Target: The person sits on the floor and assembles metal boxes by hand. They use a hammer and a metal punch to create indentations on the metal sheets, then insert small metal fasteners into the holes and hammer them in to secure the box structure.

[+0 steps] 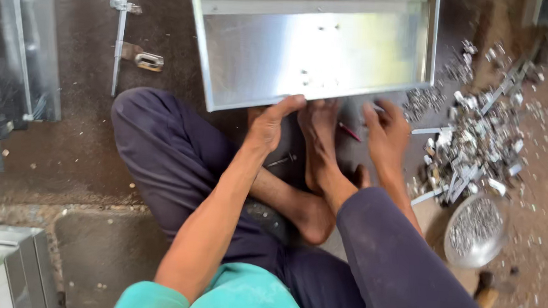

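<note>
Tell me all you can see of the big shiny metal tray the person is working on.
The metal tray is a shallow rectangular pan of bright, galvanised-looking sheet, with folded-up rims along its left, right and near edges. A few small holes or rivets dot its face. It lies on the dark floor ahead of the seated person, slightly skewed. The left hand grips its near rim; the right hand sits just below that edge, blurred.

A dark, gritty floor (pixel 77 154) fills the scene, littered at right with metal scraps (pixel 477 147); folded sheet-metal sections (pixel 14 49) lean at far left, more stacked at near left (pixel 1 264)
</note>
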